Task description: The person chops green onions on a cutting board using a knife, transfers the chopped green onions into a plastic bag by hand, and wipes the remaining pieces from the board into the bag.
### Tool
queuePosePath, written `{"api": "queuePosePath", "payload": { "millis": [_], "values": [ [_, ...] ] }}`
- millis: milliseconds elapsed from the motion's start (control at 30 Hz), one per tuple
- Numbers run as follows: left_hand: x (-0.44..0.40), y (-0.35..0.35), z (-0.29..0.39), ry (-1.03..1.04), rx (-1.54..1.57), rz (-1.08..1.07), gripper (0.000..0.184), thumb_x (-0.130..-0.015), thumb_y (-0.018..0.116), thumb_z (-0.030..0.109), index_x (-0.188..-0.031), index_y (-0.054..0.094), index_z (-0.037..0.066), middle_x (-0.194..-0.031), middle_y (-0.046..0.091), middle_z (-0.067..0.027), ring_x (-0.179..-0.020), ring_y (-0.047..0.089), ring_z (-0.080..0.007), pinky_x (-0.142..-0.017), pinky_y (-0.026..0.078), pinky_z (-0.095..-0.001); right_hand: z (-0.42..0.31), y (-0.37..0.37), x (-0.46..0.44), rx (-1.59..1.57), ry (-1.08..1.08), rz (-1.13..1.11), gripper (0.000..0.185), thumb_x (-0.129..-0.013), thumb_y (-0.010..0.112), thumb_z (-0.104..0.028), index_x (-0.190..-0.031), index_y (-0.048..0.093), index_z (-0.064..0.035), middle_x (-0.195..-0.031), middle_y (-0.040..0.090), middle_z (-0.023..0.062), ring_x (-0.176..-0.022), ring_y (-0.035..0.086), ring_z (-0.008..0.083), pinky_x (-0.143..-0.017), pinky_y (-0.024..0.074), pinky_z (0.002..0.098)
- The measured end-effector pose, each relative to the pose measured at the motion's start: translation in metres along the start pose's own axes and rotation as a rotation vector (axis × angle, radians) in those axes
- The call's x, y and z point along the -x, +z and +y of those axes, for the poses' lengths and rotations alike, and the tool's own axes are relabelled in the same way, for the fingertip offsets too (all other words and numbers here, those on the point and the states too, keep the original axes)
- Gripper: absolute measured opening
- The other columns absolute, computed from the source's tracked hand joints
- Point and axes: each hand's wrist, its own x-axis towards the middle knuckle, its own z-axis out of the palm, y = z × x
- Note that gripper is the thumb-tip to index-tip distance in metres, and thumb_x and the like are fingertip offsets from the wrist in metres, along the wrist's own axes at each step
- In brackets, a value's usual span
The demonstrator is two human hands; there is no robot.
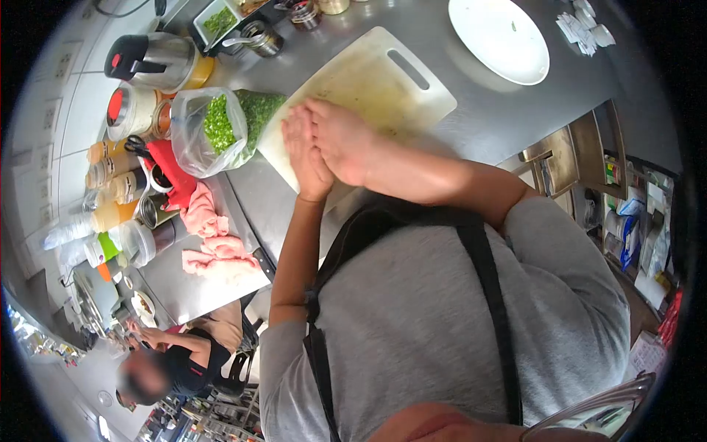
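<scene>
My left hand (307,163) is over the left part of a white cutting board (368,81), its fingers stretched out and together. Against it lies my right hand (341,142), fingers extended and partly overlapping the left; both touch each other. I make out nothing held in either, though the palms are hidden. Just left of my fingertips, a clear plastic bag (197,147) of chopped green onions (221,124) lies with its mouth open, touching the board's edge. Faint wet stains mark the board.
A white oval plate (493,40) stands at the back right. Jars, a steel jug (158,59) and bottles line the wall on the left. Pink cloths (210,243) and a knife (258,254) lie at the near left. Another person (177,353) works further left.
</scene>
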Motion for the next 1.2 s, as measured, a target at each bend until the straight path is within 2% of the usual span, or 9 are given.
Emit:
{"api": "queuePosePath", "payload": {
  "millis": [200, 300, 500, 667, 767, 867, 1000, 1133, 1200],
  "values": [
    [-0.017, -0.001, 0.037, -0.705, 1.106, 0.225, 0.073, -0.098, 0.031, 0.067, -0.146, 0.047, 0.015, -0.152, 0.043, -0.0129, -0.146, 0.029, -0.0346, -0.119, 0.023, -0.0485, 0.046, -0.020, -0.001, 1.641, -1.322, -0.208, 0.044, -0.097, 0.051, -0.036, -0.134, 0.061, -0.0141, -0.158, 0.038, 0.0071, -0.147, 0.030, 0.0354, -0.120, 0.0228, 0.0518],
    [-0.026, -0.015, 0.047, -0.863, 1.197, 0.115, 0.078, -0.096, 0.030, 0.072, -0.155, 0.034, 0.021, -0.160, 0.032, -0.0100, -0.150, 0.021, -0.0325, -0.119, 0.020, -0.0488, 0.031, -0.042, -0.032, 1.386, -1.382, -0.818, 0.049, -0.096, 0.047, -0.042, -0.131, 0.064, -0.0139, -0.159, 0.036, 0.0122, -0.149, 0.023, 0.0409, -0.118, 0.0176, 0.0612],
    [-0.063, -0.044, 0.111, -1.012, 1.195, 0.155, 0.087, -0.097, 0.027, 0.073, -0.160, 0.017, 0.015, -0.166, 0.017, -0.0124, -0.153, 0.012, -0.0310, -0.122, 0.012, -0.0450, 0.002, -0.080, -0.069, 1.372, -1.214, -0.616, 0.058, -0.104, 0.033, -0.050, -0.140, 0.056, -0.0115, -0.159, 0.035, 0.0142, -0.150, 0.021, 0.0398, -0.120, 0.0171, 0.0553],
    [-0.071, -0.026, 0.149, -0.140, 0.289, 0.012, 0.084, -0.100, 0.020, 0.068, -0.159, 0.019, 0.008, -0.166, 0.016, -0.0142, -0.152, 0.015, -0.0313, -0.124, 0.001, -0.0443, 0.040, -0.064, -0.075, 1.109, -0.808, -0.289, 0.056, -0.106, 0.036, -0.045, -0.154, 0.035, -0.0154, -0.159, 0.033, 0.0141, -0.150, 0.022, 0.0366, -0.121, 0.0181, 0.0498],
    [-0.042, -0.021, 0.113, 0.502, -0.575, -0.353, 0.063, -0.102, 0.023, 0.055, -0.141, 0.051, 0.013, -0.136, 0.056, -0.0232, -0.135, 0.047, -0.0404, -0.115, 0.019, -0.0640, 0.072, -0.049, -0.058, 0.360, -0.186, -0.339, 0.059, -0.105, 0.039, -0.045, -0.154, 0.033, -0.0130, -0.156, 0.037, 0.0123, -0.145, 0.028, 0.0345, -0.120, 0.0204, 0.0475],
    [-0.002, -0.006, 0.034, 0.577, -0.247, -0.102, 0.064, -0.101, 0.026, 0.059, -0.142, 0.050, 0.017, -0.138, 0.055, -0.0207, -0.135, 0.046, -0.0429, -0.115, 0.019, -0.0639, 0.045, -0.050, -0.017, 0.058, 0.141, -0.268, 0.062, -0.105, 0.042, -0.046, -0.154, 0.032, -0.0106, -0.153, 0.041, 0.0104, -0.141, 0.034, 0.0324, -0.119, 0.0227, 0.0452],
    [0.019, -0.029, -0.018, 0.418, -0.609, -0.265, 0.067, -0.100, 0.037, 0.058, -0.153, 0.036, 0.017, -0.162, 0.030, -0.0087, -0.152, 0.018, -0.0318, -0.122, 0.001, -0.0585, -0.008, -0.045, 0.026, 0.211, 0.147, -0.312, 0.066, -0.104, 0.045, -0.046, -0.155, 0.029, -0.0074, -0.150, 0.046, 0.0080, -0.135, 0.042, 0.0297, -0.117, 0.0258, 0.0420],
    [0.015, -0.081, 0.010, -0.022, -0.931, -0.145, 0.046, -0.093, 0.061, 0.023, -0.137, 0.055, 0.013, -0.151, 0.045, -0.0096, -0.142, 0.037, -0.0340, -0.117, 0.021, -0.0581, -0.087, -0.066, 0.030, 0.451, -0.027, -0.418, 0.060, -0.099, 0.055, -0.046, -0.143, 0.047, -0.0052, -0.156, 0.040, 0.0096, -0.142, 0.037, 0.0287, -0.116, 0.0265, 0.0402],
    [0.046, -0.101, 0.008, -0.342, -0.788, -0.058, 0.044, -0.092, 0.061, 0.019, -0.135, 0.057, 0.011, -0.143, 0.052, -0.0112, -0.133, 0.044, -0.0345, -0.112, 0.030, -0.0536, -0.117, -0.105, 0.009, 1.266, -0.459, 0.137, 0.064, -0.096, 0.061, -0.045, -0.140, 0.049, 0.0000, -0.152, 0.042, 0.0199, -0.141, 0.037, 0.0367, -0.113, 0.0307, 0.0468]
  ]
}}
